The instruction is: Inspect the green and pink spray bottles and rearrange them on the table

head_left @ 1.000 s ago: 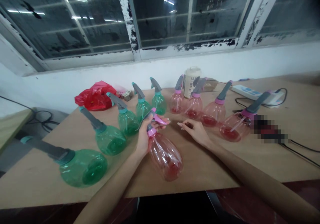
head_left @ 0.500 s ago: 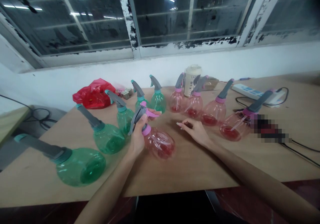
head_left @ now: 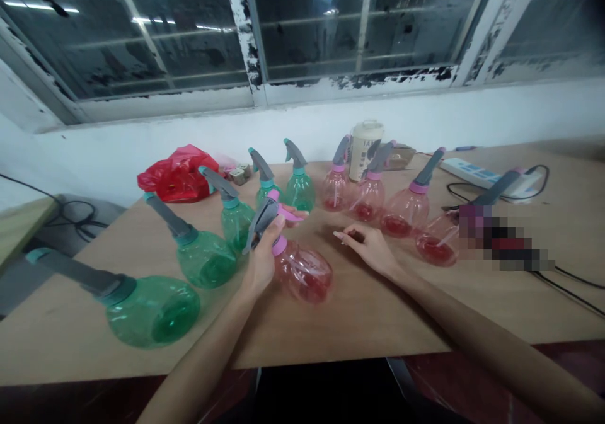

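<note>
While the left hand (head_left: 261, 263) grips a pink spray bottle (head_left: 303, 275), the right hand (head_left: 371, 249) lies open; green bottles (head_left: 204, 260) and other pink bottles (head_left: 403, 217) stand ahead.

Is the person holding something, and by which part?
The left hand holds a pink-tinted spray bottle by its grey sprayer head, above the pink collar; the right hand holds nothing.

a workshop-like room, wooden workbench (head_left: 359, 326), plastic spray bottles (head_left: 205, 261), power strip (head_left: 472, 172), peeling window frame (head_left: 352, 89)
</note>
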A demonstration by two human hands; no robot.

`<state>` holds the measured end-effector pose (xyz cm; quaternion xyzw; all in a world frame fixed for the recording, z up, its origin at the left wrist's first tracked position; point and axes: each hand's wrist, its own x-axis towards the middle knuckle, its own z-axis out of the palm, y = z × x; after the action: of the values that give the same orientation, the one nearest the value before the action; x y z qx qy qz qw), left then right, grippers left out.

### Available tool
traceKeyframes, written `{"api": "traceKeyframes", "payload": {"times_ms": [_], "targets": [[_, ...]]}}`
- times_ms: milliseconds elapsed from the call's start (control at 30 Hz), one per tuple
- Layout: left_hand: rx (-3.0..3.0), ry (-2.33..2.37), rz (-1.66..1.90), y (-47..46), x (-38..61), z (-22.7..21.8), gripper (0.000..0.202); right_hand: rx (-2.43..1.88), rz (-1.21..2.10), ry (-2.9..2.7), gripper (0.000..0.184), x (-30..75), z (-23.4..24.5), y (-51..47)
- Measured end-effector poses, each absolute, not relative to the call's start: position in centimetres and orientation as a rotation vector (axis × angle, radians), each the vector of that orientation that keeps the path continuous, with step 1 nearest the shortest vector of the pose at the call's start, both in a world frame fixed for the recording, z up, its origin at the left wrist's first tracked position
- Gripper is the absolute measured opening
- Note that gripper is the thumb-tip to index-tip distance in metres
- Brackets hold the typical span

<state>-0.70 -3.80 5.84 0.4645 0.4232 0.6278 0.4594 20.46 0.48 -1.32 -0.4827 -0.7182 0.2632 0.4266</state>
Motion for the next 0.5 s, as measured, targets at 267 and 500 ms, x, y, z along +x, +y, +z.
{"api": "traceKeyframes", "payload": {"times_ms": [267,500], "targets": [[0.892,0.954,1.506,-4.0,0.7,6.5,0.023,-1.167,0.635,-1.666,0.033,20.7,-1.1,0.6],[0.852,0.824,1.374,-3.8,1.2,5.8,0.028,-1.169,0.643,-1.651,0.033,20.6,-1.0,0.5]]}}
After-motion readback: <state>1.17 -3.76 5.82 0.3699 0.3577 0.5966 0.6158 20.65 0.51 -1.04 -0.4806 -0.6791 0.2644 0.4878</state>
